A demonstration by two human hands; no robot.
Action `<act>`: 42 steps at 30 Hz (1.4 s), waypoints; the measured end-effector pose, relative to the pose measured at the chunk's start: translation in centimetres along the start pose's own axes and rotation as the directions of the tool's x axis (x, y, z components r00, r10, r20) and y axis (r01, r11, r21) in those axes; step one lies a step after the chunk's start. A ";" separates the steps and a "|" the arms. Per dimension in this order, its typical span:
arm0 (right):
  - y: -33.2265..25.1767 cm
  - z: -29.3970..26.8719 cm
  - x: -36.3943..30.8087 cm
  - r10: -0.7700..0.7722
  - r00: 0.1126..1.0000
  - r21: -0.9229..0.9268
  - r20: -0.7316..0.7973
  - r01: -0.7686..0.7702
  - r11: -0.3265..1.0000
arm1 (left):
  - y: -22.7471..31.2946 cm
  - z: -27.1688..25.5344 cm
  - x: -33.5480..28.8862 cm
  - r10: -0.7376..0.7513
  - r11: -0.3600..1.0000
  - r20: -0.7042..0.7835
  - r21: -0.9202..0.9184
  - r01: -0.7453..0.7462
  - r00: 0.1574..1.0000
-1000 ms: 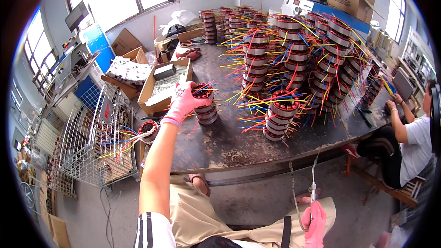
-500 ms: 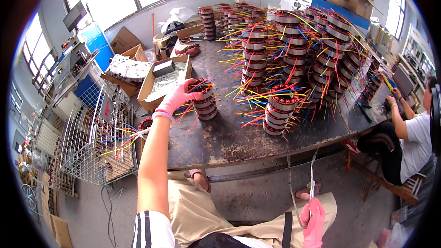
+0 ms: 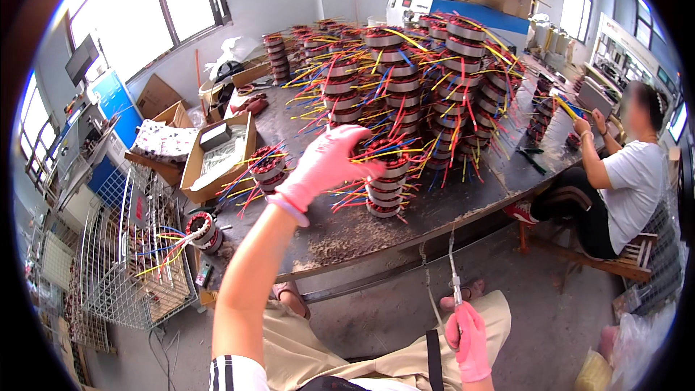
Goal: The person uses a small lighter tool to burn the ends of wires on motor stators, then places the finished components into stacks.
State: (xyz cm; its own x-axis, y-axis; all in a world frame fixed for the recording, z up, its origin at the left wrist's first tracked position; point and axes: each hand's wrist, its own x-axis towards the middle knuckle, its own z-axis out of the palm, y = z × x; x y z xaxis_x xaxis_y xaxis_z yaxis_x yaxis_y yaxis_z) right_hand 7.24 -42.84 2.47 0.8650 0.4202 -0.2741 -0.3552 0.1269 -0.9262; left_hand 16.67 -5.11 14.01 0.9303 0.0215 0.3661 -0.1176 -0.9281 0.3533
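Observation:
My left hand (image 3: 329, 163), in a pink glove, reaches over the table with fingers apart at the top of a front stack of wire-wound motor stators (image 3: 386, 192). Red, blue and yellow leads stick out of the stack, and the glove hides part of its top. Whether the fingertips touch it I cannot tell. Just left of that hand stands a shorter stator stack (image 3: 268, 170). Low over my lap, my right hand (image 3: 470, 340), also gloved in pink, is closed around a slim silver tool (image 3: 457, 291) with a thin pointed end.
Many tall stator stacks (image 3: 402, 87) crowd the table (image 3: 347, 242) behind. An open cardboard box (image 3: 190, 187) lies at the left edge, near a single stator (image 3: 204, 232) and a wire cage (image 3: 119, 253). At the right a co-worker (image 3: 630, 181) sits holding something yellow.
My left hand has left the shorter stator stack and moved right to the front stack. The view has turned right. My right hand keeps its hold on the silver tool.

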 end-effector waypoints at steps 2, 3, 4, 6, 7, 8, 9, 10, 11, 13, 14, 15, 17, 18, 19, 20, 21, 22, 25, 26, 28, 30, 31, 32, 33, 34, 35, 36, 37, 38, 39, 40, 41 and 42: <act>-0.3 0.3 -0.2 -0.003 1.000 0.016 0.024 0.002 1.000 | 0.3 2.2 1.6 -0.054 0.995 0.105 0.094 0.044 0.993; -0.4 0.4 -0.4 0.002 0.999 0.023 0.035 -0.003 1.000 | 0.5 2.8 2.1 -0.097 0.994 0.178 0.073 0.085 0.979; -0.5 0.3 -0.5 0.005 0.998 0.025 0.067 -0.007 1.000 | 0.4 3.2 2.6 -0.137 0.989 0.174 0.076 0.125 0.975; -0.4 0.2 -0.7 0.020 0.998 0.009 0.067 -0.021 1.000 | 0.8 3.6 3.1 -0.179 0.984 0.149 0.028 0.177 0.972; -0.5 0.2 -0.7 0.028 0.997 0.002 0.072 -0.028 1.000 | 0.8 3.3 3.0 -0.191 0.981 0.123 -0.013 0.194 0.974; -0.6 0.1 -0.7 0.033 0.995 0.021 0.092 -0.035 0.999 | 0.7 3.5 2.9 -0.173 0.983 0.084 -0.049 0.178 0.981; -0.7 0.3 -0.8 0.036 0.994 0.019 0.099 -0.038 0.999 | 0.5 3.3 2.5 -0.136 0.989 0.035 -0.060 0.138 0.990; -0.8 0.6 -0.8 0.039 0.993 0.016 0.112 -0.041 0.999 | 0.2 2.8 1.8 -0.112 0.993 -0.006 -0.031 0.112 0.994; -1.0 0.6 -0.9 0.044 0.993 0.007 0.108 -0.045 0.999 | 0.5 2.4 1.3 -0.082 0.997 -0.043 -0.016 0.082 0.996; -1.2 0.5 -1.1 0.068 0.993 -0.012 0.100 -0.068 0.998 | 1.5 1.4 -0.9 0.000 0.997 -0.094 -0.083 -0.008 0.996; -1.3 0.7 -1.1 0.083 0.991 -0.017 0.109 -0.081 0.997 | 1.9 0.5 -2.5 0.020 0.996 -0.099 -0.084 -0.028 0.995; -1.0 0.9 -1.2 0.107 0.986 -0.020 0.124 -0.105 0.994 | 2.0 0.0 -4.6 0.036 0.995 -0.103 -0.086 -0.045 0.994; -0.1 1.9 -1.0 0.162 0.971 -0.026 0.175 -0.160 0.987 | 0.8 -0.7 -9.2 0.025 0.999 -0.081 0.034 -0.022 0.996; 0.2 2.4 -0.9 0.201 0.958 -0.050 0.205 -0.194 0.980 | -0.1 -0.4 -11.5 -0.019 1.000 -0.054 0.009 0.020 0.998; 0.6 2.9 -0.8 0.212 0.952 -0.063 0.222 -0.203 0.977 | -1.3 0.1 -13.5 -0.061 0.998 -0.005 -0.026 0.061 0.998; 1.1 3.6 -0.7 0.230 0.940 -0.078 0.251 -0.217 0.973 | -2.4 0.4 -15.7 -0.102 0.994 0.016 -0.031 0.102 0.995; 1.6 4.2 -0.5 0.235 0.932 -0.092 0.277 -0.218 0.972 | -3.4 0.9 -17.3 -0.131 0.991 0.029 -0.037 0.132 0.991; 2.2 4.5 -0.3 0.248 0.922 -0.108 0.296 -0.226 0.968 | -4.6 1.6 -18.7 -0.158 0.986 0.040 -0.037 0.160 0.987; 2.9 6.6 0.2 0.274 0.907 -0.149 0.320 -0.237 0.960 | -8.5 3.5 -22.0 -0.186 0.982 0.051 0.028 0.185 0.981; 3.2 6.9 0.3 0.279 0.907 -0.158 0.314 -0.240 0.958 | -8.8 3.7 -22.2 -0.181 0.983 0.059 0.024 0.180 0.982; 3.7 7.4 0.6 0.289 0.908 -0.173 0.303 -0.246 0.954 | -9.4 4.0 -22.3 -0.168 0.986 0.078 0.018 0.167 0.983; 3.8 7.8 0.8 0.299 0.906 -0.213 0.298 -0.242 0.947 | -9.6 3.9 -22.4 -0.164 0.986 0.097 0.030 0.162 0.982; 3.9 8.0 0.9 0.303 0.906 -0.231 0.296 -0.240 0.943 | -9.6 3.8 -22.4 -0.162 0.987 0.107 0.036 0.159 0.981; 3.9 8.1 0.9 0.309 0.905 -0.239 0.292 -0.244 0.940 | -9.6 4.0 -22.3 -0.192 0.981 0.126 0.009 0.192 0.973; 3.9 8.2 0.9 0.315 0.904 -0.245 0.288 -0.249 0.937 | -9.3 4.3 -22.1 -0.211 0.977 0.107 0.025 0.210 0.971; 3.9 8.2 0.9 0.321 0.904 -0.251 0.283 -0.253 0.934 | -8.9 4.7 -21.8 -0.230 0.973 0.089 0.041 0.227 0.969; 4.0 8.2 1.0 0.329 0.899 -0.250 0.290 -0.260 0.933 | -8.6 5.2 -21.7 -0.249 0.968 0.073 0.059 0.245 0.966; 4.3 8.0 1.1 0.336 0.894 -0.249 0.297 -0.267 0.931 | -8.5 5.9 -21.8 -0.257 0.964 0.043 0.082 0.253 0.966; 4.5 7.8 1.2 0.344 0.888 -0.247 0.305 -0.275 0.929 | -8.2 6.2 -21.8 -0.270 0.959 0.031 0.096 0.266 0.962; 4.6 7.8 1.3 0.350 0.885 -0.250 0.308 -0.280 0.927 | -8.0 6.2 -21.7 -0.280 0.955 0.018 0.112 0.276 0.960; 4.7 7.8 1.4 0.356 0.881 -0.252 0.312 -0.285 0.925 | -7.8 6.4 -21.6 -0.289 0.950 0.005 0.128 0.286 0.957; 4.8 7.8 1.4 0.363 0.877 -0.254 0.316 -0.290 0.923 | -7.9 6.7 -21.7 -0.318 0.940 0.005 0.134 0.314 0.948; 4.8 7.9 1.4 0.369 0.873 -0.241 0.321 -0.301 0.923 | -7.8 6.8 -21.6 -0.319 0.937 0.001 0.149 0.315 0.948; 4.8 8.1 1.4 0.375 0.868 -0.227 0.326 -0.313 0.922 | -7.6 6.9 -21.5 -0.320 0.935 -0.003 0.164 0.316 0.948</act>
State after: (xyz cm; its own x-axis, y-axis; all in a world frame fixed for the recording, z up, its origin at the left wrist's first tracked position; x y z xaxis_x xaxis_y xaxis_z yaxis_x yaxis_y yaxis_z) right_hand 3.89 -34.39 -0.29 0.5024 0.7050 -0.5006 -0.5174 -0.2186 -0.8273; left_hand -0.08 -1.04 -2.47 0.9181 0.3181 0.2366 0.2408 -0.9215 0.3046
